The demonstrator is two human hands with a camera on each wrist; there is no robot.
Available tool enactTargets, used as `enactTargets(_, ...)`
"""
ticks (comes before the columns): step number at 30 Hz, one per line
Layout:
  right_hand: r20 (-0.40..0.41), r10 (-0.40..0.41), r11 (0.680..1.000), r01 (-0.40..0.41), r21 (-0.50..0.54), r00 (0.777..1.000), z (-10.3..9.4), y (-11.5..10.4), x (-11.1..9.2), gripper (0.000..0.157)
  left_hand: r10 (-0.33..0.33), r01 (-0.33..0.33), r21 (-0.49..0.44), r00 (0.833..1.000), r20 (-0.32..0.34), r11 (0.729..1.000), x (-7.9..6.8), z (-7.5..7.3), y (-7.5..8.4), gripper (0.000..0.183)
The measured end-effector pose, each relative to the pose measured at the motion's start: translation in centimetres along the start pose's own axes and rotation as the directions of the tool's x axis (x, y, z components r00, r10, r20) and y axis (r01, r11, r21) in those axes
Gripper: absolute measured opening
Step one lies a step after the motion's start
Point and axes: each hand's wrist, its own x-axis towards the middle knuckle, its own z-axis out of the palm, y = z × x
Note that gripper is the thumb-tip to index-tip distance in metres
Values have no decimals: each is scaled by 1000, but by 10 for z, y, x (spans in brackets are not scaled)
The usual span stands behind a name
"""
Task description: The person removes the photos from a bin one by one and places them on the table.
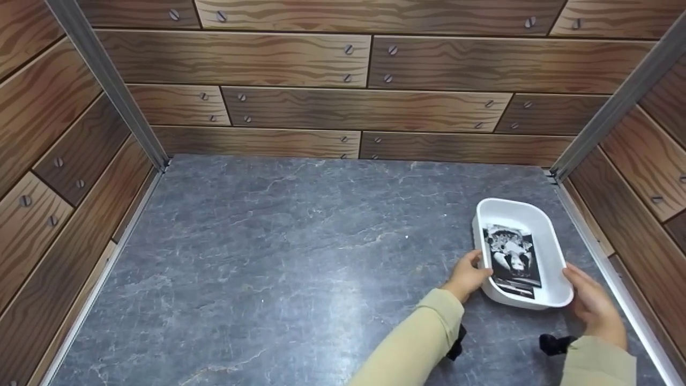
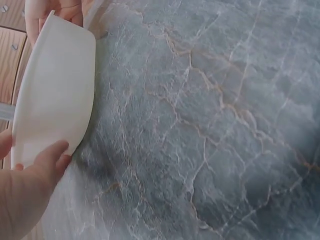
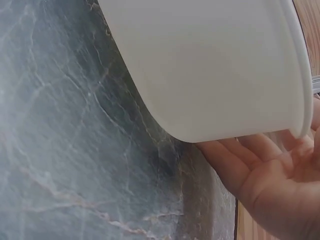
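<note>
A white plastic tub [image 1: 552, 252] with rounded corners is at the right side of the table. Black-and-white photo prints [image 1: 513, 256] lie inside it, one overlapping another. My left hand [image 1: 465, 276] holds the tub's left side, thumb over the rim and fingers against the outer wall. On the opposite side my right hand [image 1: 595, 303] grips it, thumb at the rim. In the right wrist view, fingers [image 3: 230, 162] reach beneath the tub's outer wall [image 3: 210, 75]. Whether its base touches the table, I cannot tell.
The dark grey marbled tabletop [image 1: 278, 257] stretches to the left. Wood-patterned panels [image 1: 300, 59] enclose the back and both sides, with metal posts [image 1: 115, 86] at the corners. A metal edge strip [image 1: 616, 289] runs close beside my right hand.
</note>
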Motion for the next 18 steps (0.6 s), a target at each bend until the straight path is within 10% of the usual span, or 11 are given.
enactTargets(8, 104, -35, 998, 30, 55, 994, 26, -7, 7, 41, -23, 22, -23, 999, -24, 999, 7, -29, 9, 55)
enactTargets(18, 108, 64, 998, -61, -34, 992, 113, -21, 44, 28, -23, 24, -26, 999, 29, 999, 22, -124, 23, 59)
